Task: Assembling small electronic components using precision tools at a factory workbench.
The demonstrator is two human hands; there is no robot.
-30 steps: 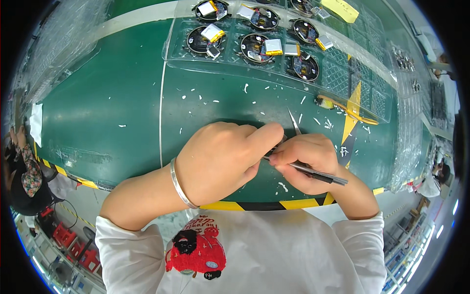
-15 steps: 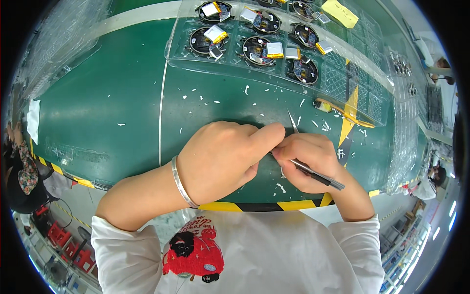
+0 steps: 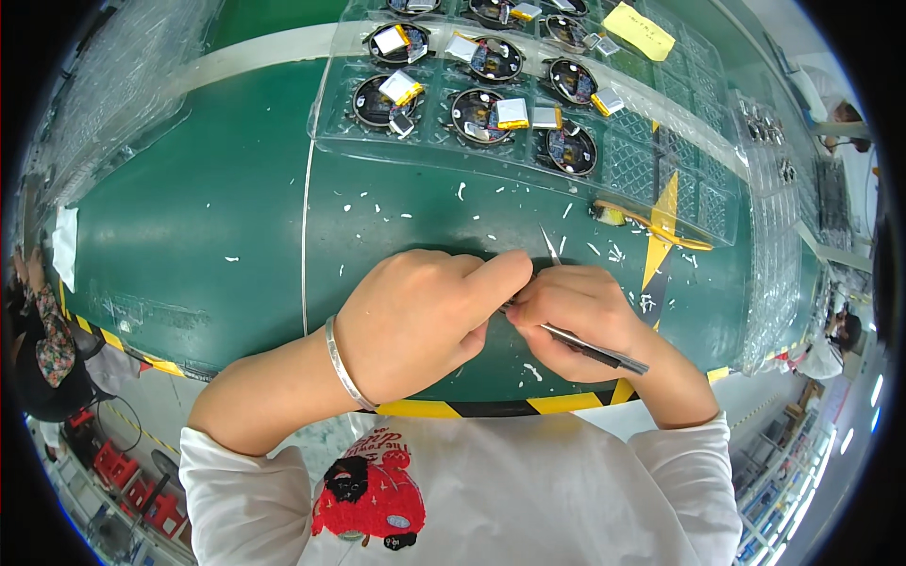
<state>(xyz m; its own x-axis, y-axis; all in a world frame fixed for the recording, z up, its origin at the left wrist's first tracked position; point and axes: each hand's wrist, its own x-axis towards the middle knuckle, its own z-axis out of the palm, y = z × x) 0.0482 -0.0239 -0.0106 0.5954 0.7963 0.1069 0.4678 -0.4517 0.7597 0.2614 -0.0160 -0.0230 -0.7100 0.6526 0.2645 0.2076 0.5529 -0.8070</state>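
Observation:
My left hand (image 3: 420,316) is curled over a small part that stays hidden under its fingers, index finger stretched toward the right. A silver bracelet (image 3: 342,363) circles that wrist. My right hand (image 3: 571,316) presses against it and grips dark metal tweezers (image 3: 595,349), whose handle points back to the right. A thin pointed metal tip (image 3: 549,243) sticks up just above the two hands. Both hands rest on the green mat (image 3: 208,236) near the table's front edge.
A clear plastic tray (image 3: 528,113) at the back holds several round black parts with small silver and yellow cells. A yellow-handled tool (image 3: 651,226) lies right of the hands. White scraps litter the mat. More clear trays stand at the far right and left.
Both hands stay pressed together in the same spot; the tweezers' handle has shifted only slightly.

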